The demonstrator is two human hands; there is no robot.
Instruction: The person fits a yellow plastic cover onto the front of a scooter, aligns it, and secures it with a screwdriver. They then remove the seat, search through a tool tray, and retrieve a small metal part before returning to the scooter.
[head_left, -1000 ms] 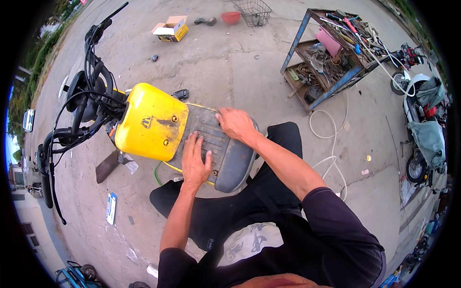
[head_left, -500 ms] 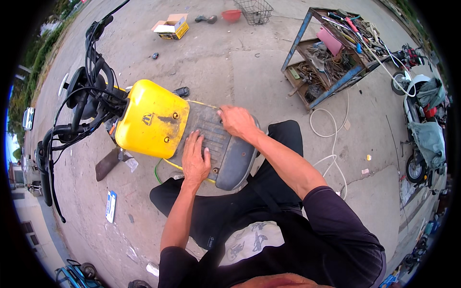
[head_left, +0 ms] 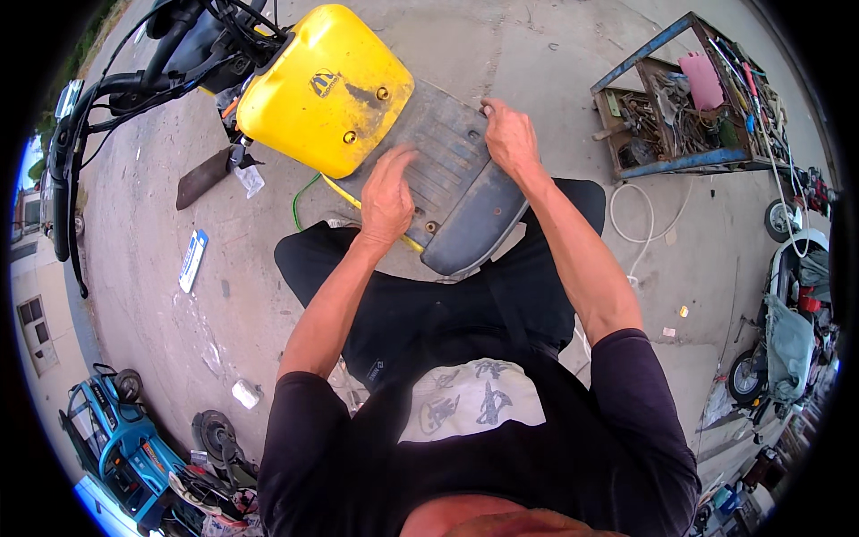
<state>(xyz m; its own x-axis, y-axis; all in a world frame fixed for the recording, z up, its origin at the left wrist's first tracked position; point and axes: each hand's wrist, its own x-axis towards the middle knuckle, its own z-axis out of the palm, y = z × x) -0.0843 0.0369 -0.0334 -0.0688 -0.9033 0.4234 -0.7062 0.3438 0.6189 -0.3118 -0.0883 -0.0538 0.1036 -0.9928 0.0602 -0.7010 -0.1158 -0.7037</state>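
In front of me is a scooter with a yellow plastic front panel [head_left: 327, 98] and a dirty grey ribbed footboard [head_left: 438, 157]. Over the footboard's left side my left hand [head_left: 389, 199] holds nothing, its fingers loosely bent, apart and slightly blurred. My right hand [head_left: 510, 140] is at the footboard's right edge with curled fingers, thumb and forefinger together; whatever may be between them is too small to make out. A bolt hole [head_left: 473, 134] shows just beside it. Another round fastener [head_left: 430, 227] sits near the footboard's lower left corner.
Black handlebars [head_left: 116, 85] with cables rise at the upper left. A metal tool cart [head_left: 680, 161] stands at the right, with a pale hose [head_left: 640, 201] on the ground below. A blue-and-white packet [head_left: 192, 260] lies left. Parked scooters [head_left: 134, 447] stand lower left.
The view has shifted, so the scooter appears higher. My left hand's fingers have lifted and curled from lying flat on the footboard. My right hand has moved off the bolt hole to the edge.
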